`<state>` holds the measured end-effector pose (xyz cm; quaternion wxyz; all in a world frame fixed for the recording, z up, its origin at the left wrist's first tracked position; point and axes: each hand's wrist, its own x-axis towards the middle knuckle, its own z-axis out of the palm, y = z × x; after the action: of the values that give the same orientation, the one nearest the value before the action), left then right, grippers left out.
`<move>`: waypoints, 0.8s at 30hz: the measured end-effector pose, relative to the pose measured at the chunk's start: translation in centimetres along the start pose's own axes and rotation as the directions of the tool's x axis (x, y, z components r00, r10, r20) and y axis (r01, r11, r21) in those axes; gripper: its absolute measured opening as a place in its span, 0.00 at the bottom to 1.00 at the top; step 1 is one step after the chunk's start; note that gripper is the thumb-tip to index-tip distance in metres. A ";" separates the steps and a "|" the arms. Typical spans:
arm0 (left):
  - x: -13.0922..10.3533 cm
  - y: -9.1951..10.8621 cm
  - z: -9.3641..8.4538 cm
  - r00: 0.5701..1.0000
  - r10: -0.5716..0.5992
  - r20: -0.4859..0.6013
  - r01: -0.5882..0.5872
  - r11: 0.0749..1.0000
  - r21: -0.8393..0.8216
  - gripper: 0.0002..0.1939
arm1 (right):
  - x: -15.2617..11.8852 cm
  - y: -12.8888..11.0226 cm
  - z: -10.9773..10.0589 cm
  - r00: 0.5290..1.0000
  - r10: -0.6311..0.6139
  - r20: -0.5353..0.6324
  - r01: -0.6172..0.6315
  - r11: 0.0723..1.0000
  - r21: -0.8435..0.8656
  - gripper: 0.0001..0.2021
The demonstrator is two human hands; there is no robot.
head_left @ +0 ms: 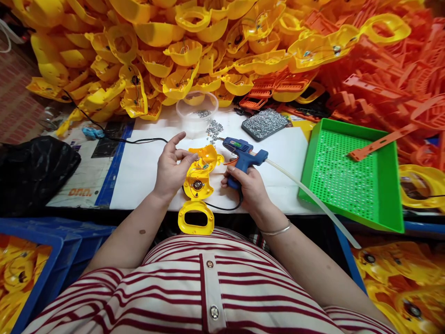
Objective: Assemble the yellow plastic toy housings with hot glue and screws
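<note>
A blue glue gun (239,146) is held by its handle in the right hand (249,186). At the white table's (139,174) near edge, a yellow shell (204,178) is reached by the left hand (168,169), fingers partly spread; whether it is gripped cannot be told. Farther back, screws (266,121) are heaped. A green tray (347,190) is set right. Yellow shells (187,51) and orange parts (385,88) are piled far; blue crates (78,246) are placed near left and right.

- Brick-patterned surface (19,99), reddish: ran along the far left; wall or floor, indeterminable.
- Table (132,176), white-covered: stood across the middle; printed sheet (90,176), blue-edged, lay at its left end.
- Crates, blue: stood lower left (79,236) and lower right (352,262).
- Light: fell brightly on the tabletop; space beneath was dark.
</note>
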<state>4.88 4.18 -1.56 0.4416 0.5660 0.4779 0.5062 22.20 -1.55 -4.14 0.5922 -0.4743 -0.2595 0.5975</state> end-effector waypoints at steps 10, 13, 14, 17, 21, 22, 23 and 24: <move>0.2 0.2 0.3 1.000 0.016 -0.025 -0.017 0.999 -0.032 0.27 | 0.4 -0.3 0.2 0.989 0.101 -0.107 -0.095 0.994 0.061 0.18; 0.3 0.1 0.3 0.999 -0.003 -0.043 0.002 1.000 -0.021 0.30 | 0.4 -0.2 0.2 0.992 0.084 -0.098 -0.080 0.996 0.046 0.19; 0.3 0.1 0.2 0.999 -0.004 -0.049 0.003 1.000 -0.014 0.30 | 0.3 -0.2 0.1 0.993 0.069 -0.096 -0.065 0.997 0.040 0.20; 0.2 0.0 0.1 0.999 -0.003 -0.048 0.002 1.000 -0.021 0.31 | 0.2 0.0 0.0 0.995 0.023 -0.092 -0.021 1.000 0.022 0.22; 0.2 0.1 0.0 0.998 0.002 -0.057 -0.005 0.999 -0.054 0.28 | 0.3 0.0 -0.1 0.992 0.027 -0.120 -0.023 0.999 0.033 0.21; 0.2 0.0 0.0 0.998 0.005 -0.057 -0.008 0.998 -0.056 0.26 | 0.4 0.0 0.0 0.991 0.042 -0.129 -0.037 0.998 0.042 0.19; 0.2 0.0 0.0 0.999 0.006 -0.052 -0.009 0.998 -0.057 0.25 | 0.5 -0.1 0.0 0.988 0.062 -0.139 -0.056 0.997 0.051 0.18; 0.2 0.0 0.0 0.999 0.005 -0.043 -0.008 0.998 -0.060 0.25 | 0.5 -0.2 0.0 0.985 0.084 -0.148 -0.076 0.995 0.061 0.16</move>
<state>4.84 4.42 -1.54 0.4464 0.5429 0.4701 0.5339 22.34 -1.04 -4.11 0.5984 -0.5115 -0.1783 0.5904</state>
